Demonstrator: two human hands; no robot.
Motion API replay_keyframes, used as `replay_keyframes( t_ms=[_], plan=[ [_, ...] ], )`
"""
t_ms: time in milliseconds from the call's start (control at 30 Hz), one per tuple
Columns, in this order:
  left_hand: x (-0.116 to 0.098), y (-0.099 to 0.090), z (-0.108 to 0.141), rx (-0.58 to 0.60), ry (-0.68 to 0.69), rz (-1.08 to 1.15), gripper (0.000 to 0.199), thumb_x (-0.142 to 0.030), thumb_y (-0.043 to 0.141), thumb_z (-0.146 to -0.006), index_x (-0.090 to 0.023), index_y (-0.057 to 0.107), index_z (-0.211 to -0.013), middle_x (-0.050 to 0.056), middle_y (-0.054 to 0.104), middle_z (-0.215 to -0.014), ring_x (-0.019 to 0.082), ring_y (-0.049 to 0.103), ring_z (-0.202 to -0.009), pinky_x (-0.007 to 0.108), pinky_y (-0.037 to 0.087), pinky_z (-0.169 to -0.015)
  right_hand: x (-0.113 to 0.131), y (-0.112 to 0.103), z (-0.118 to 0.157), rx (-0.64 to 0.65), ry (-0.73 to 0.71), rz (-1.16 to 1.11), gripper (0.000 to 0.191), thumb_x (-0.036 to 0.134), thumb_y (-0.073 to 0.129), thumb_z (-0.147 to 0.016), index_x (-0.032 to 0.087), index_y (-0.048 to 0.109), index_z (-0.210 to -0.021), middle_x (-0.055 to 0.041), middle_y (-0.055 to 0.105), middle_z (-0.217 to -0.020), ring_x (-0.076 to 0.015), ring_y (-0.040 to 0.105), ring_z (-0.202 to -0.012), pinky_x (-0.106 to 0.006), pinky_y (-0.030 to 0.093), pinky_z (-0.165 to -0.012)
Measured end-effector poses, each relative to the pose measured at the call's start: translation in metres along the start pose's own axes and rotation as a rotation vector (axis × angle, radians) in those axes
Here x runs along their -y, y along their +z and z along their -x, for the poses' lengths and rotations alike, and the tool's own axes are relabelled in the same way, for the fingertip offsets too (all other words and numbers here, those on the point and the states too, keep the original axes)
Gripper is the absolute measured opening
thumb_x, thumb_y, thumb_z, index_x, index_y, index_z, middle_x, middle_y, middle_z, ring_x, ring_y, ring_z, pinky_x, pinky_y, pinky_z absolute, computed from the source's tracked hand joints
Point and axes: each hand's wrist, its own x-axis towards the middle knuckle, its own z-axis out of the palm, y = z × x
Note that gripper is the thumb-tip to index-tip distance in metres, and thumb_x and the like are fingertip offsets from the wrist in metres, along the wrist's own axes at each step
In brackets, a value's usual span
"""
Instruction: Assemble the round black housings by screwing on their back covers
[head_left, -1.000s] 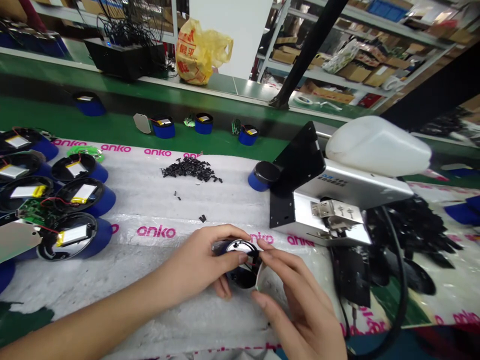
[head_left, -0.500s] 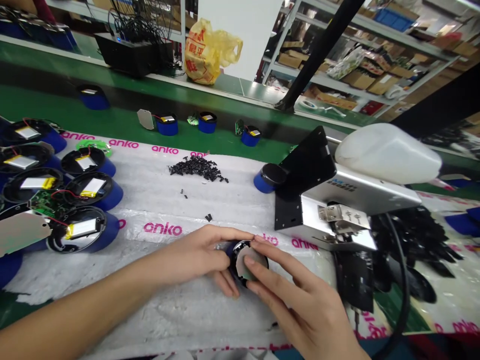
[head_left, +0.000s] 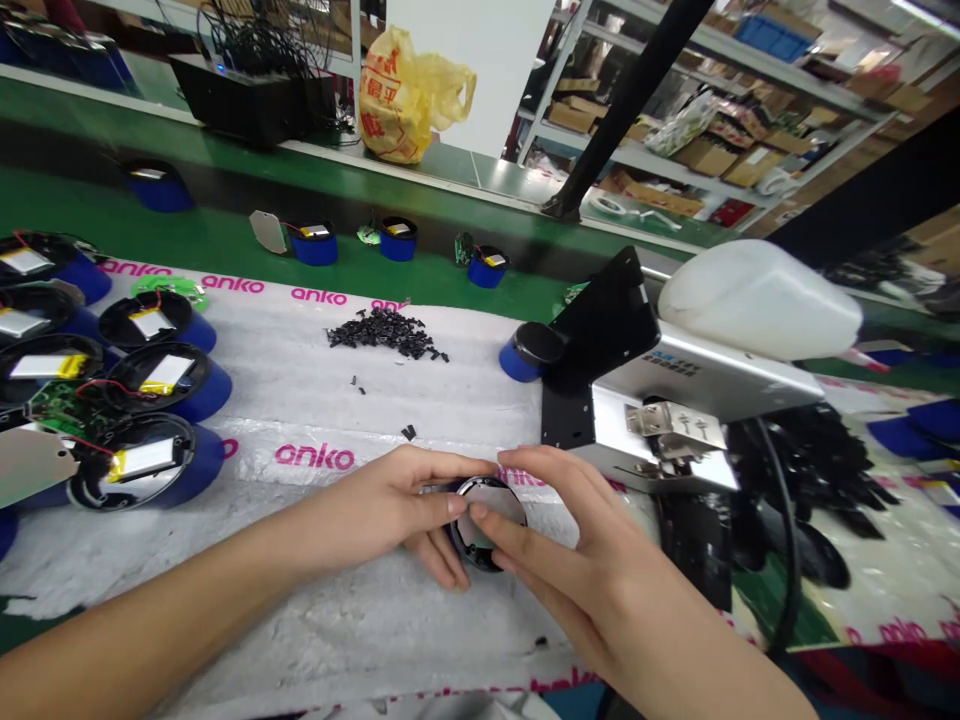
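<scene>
Between my hands is a small round housing [head_left: 489, 562] with a black rim, its open side facing up. A flat pale-grey plate [head_left: 496, 505] lies inside the rim. My left hand [head_left: 409, 505] holds the housing from the left, its thumb at the rim and plate edge and the other fingers curled along the side. My right hand [head_left: 574, 545] steadies it from the right, one fingertip on the plate and another finger by the lower rim. Its uppermost finger stretches over the far side, close to my left fingertip. The housing's underside is hidden.
Blue housings [head_left: 196, 392] with batteries and circuit boards crowd the left. A pile of small black parts [head_left: 386, 332] lies on the white sheet [head_left: 300, 375]. To the right stands a metal machine [head_left: 697, 375] with a translucent bottle [head_left: 761, 300], beside a capped blue housing [head_left: 529, 352].
My left thumb has moved onto the plate's edge. My right uppermost finger has lifted off the rim, and the fingertip on the plate has shifted slightly left. The view has shifted a little.
</scene>
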Motion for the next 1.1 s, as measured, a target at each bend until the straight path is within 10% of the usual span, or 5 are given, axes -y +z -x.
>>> replay_keyframes(
  t_ms=[867,1100],
  plan=[
    [0.003,0.012,0.002,-0.062,0.035,0.035,0.05,-0.031,0.071,-0.089,-0.03,0.058,-0.138,-0.004,0.075,-0.072,0.012,0.073,-0.066,0.021,0.059,-0.067,0.001,0.009,-0.003,-0.15,0.045,-0.132,0.02,0.023,0.059,-0.097,0.013,0.071,-0.109,-0.0054,0.075,-0.107,-0.0176,0.07,-0.105,-0.031,0.061,-0.097],
    [0.0,0.021,-0.001,-0.164,0.008,-0.032,0.041,-0.032,0.073,-0.085,-0.021,0.064,-0.124,-0.002,0.069,-0.069,0.012,0.067,-0.054,0.02,0.056,-0.053,-0.004,0.014,0.0,-0.187,0.048,-0.16,0.017,0.027,0.058,-0.098,0.018,0.071,-0.105,-0.0057,0.074,-0.107,-0.022,0.062,-0.118,-0.045,0.052,-0.109]
  ],
)
